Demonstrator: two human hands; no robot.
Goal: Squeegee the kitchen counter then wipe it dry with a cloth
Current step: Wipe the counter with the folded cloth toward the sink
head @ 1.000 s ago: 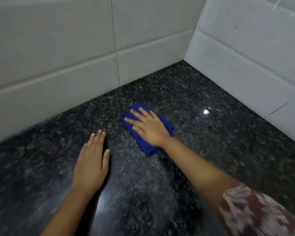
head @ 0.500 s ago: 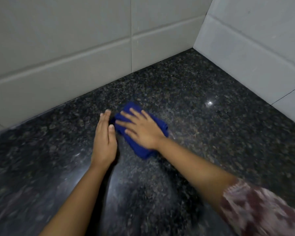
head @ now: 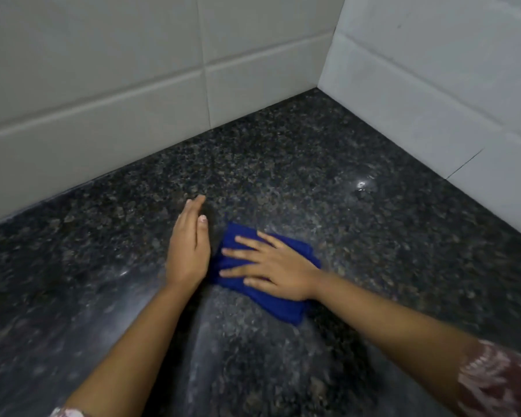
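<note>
A folded blue cloth (head: 278, 307) lies flat on the dark speckled granite counter (head: 298, 164). My right hand (head: 272, 264) presses down on it with the fingers spread, pointing left. My left hand (head: 190, 245) rests edge-on on the counter just left of the cloth, fingers together and pointing toward the back wall, holding nothing. No squeegee is in view.
Pale tiled walls (head: 151, 85) meet in a corner at the back right, closing the counter off behind and to the right (head: 427, 85). A bright light reflection (head: 361, 184) shows on the granite near the right wall.
My right hand has slid the cloth toward me and slightly right. My left hand came in from the left and now sits beside the cloth.
</note>
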